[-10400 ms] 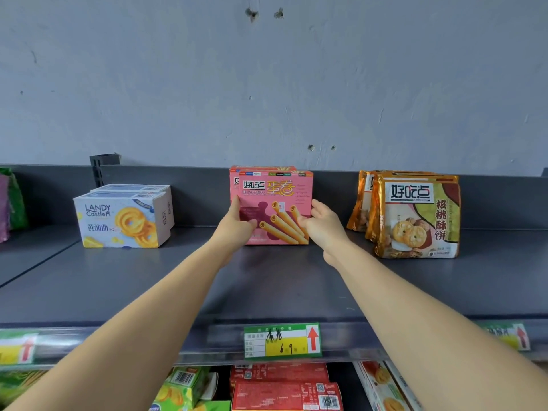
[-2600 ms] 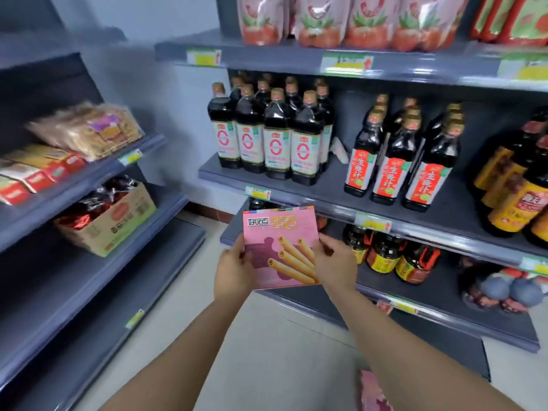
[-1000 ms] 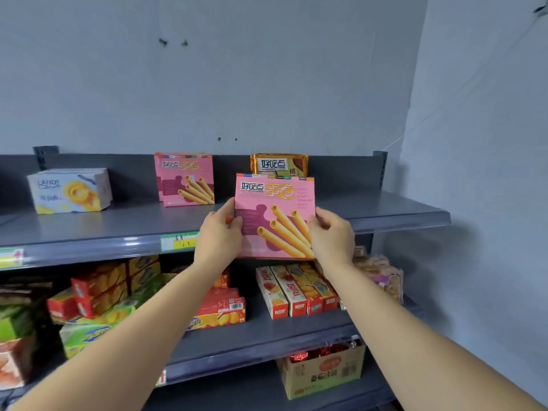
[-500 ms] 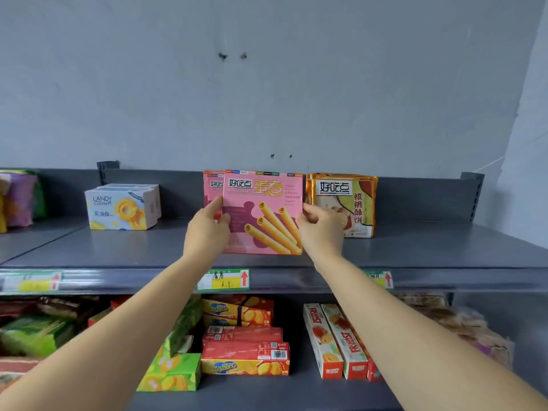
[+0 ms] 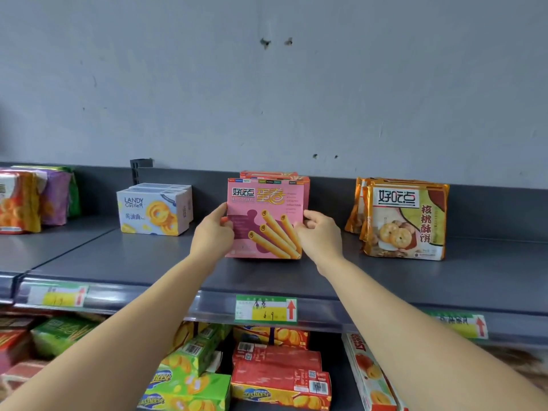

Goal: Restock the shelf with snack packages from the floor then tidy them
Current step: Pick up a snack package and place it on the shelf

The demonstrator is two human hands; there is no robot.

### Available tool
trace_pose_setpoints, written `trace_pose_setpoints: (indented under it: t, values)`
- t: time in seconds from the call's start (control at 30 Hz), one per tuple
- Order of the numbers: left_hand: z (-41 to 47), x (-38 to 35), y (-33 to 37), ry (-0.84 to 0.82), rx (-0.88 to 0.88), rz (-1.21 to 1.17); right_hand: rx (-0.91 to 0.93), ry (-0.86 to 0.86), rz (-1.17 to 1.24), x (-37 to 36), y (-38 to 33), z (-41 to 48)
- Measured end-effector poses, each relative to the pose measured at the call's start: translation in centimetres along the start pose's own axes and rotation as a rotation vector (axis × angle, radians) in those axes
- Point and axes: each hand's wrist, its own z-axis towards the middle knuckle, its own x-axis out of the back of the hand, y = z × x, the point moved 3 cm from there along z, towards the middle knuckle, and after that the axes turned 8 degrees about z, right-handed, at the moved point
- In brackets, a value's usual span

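Observation:
A pink egg-roll box stands upright on the grey top shelf, its lower edge on the shelf surface. My left hand grips its left edge and my right hand grips its right edge. Directly behind it stand other pink boxes of the same kind; only their tops and a right sliver show.
A white Landy Castle cookie box sits to the left, colourful snack bags at the far left, orange walnut-cookie packs to the right. Price tags line the shelf's front rail. Green and red boxes fill the shelf below.
I have brought the pink box forward over the shelf and set it down in front of the other pink boxes. Both hands still hold it.

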Motion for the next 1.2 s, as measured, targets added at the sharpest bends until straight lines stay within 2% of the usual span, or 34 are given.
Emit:
trace_pose_setpoints:
  t: [0.33,0.63,0.93,1.1,1.2]
  values:
    - [4.5,-1.7,-2.0,-0.208,-0.032,-0.1,-0.047,0.057,-0.013,-3.3,1.1,2.4]
    - [5.0,-2.1,-2.5,-0.211,-0.089,-0.026,-0.077,0.044,-0.09,-4.2,0.9,1.6]
    - [3.8,-1.3,-1.8,-0.215,-0.097,0.107,-0.137,-0.009,-0.295,-2.5,0.4,-1.3]
    - [0.4,0.0,0.9,-0.038,-0.312,0.246,-0.097,0.035,-0.451,0.9,-0.2,-3.8]
    - [-2.7,-0.1,3.5,-0.066,-0.483,0.293,-0.059,0.058,-0.534,3.6,-0.8,-6.0]
